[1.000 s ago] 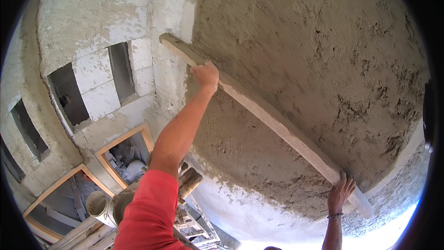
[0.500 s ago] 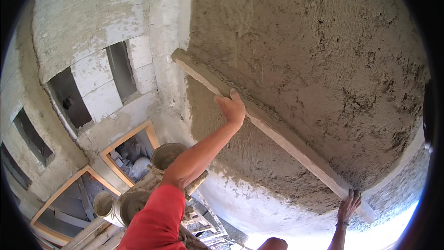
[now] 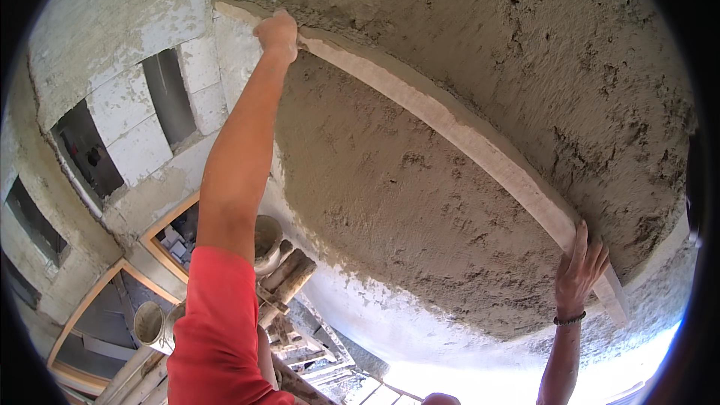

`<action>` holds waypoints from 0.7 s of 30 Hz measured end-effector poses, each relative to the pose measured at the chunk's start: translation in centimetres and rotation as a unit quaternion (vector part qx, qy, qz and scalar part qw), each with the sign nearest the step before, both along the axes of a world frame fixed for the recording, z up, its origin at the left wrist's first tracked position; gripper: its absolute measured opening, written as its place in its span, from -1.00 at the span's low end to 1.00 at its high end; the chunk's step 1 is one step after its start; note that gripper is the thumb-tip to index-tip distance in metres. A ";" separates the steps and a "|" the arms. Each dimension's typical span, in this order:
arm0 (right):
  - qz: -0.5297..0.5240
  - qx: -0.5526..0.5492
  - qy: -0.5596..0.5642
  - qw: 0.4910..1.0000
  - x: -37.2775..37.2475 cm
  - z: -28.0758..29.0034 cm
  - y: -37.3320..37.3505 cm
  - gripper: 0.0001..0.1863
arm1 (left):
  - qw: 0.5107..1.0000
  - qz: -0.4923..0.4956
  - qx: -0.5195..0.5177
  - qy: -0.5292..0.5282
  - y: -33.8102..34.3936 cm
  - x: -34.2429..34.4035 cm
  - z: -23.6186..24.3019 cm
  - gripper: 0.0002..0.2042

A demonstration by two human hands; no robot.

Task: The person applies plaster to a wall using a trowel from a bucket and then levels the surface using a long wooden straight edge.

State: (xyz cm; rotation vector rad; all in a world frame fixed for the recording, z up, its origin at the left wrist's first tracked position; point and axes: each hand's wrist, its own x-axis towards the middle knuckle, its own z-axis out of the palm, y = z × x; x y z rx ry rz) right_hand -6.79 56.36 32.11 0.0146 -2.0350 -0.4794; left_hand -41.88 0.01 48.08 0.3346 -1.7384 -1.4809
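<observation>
My left hand [image 3: 276, 36] grips a long straightedge bar [image 3: 435, 114] near its upper-left end, my arm raised high in a red sleeve. The bar runs diagonally across wet, rough plaster [image 3: 390, 187], with mortar heaped along its upper edge. My right hand [image 3: 581, 270], with a beaded band at the wrist, holds the bar's lower-right end, fingers over it. The bar looks curved in this fisheye view. Plaster below the bar looks smoother in places than the pitted area above.
A block wall [image 3: 127, 120] with narrow openings and wood-framed windows [image 3: 169, 274] stands at left. Mortar buckets [image 3: 148, 328] sit among poles and scaffold boards [image 3: 296, 289] below. The plaster meets a paler band [image 3: 352, 292] near bright light at the bottom.
My left hand and the bar's upper end appear farther up and left than half a second ago. My right hand and the bar's lower end appear slightly higher. The whole view has shifted somewhat.
</observation>
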 end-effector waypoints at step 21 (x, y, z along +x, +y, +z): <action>-0.050 -0.036 0.027 0.998 4.6 -3.7 8.5 -0.37 | 0.982 -0.073 0.132 0.115 13.0 9.8 0.3 -0.39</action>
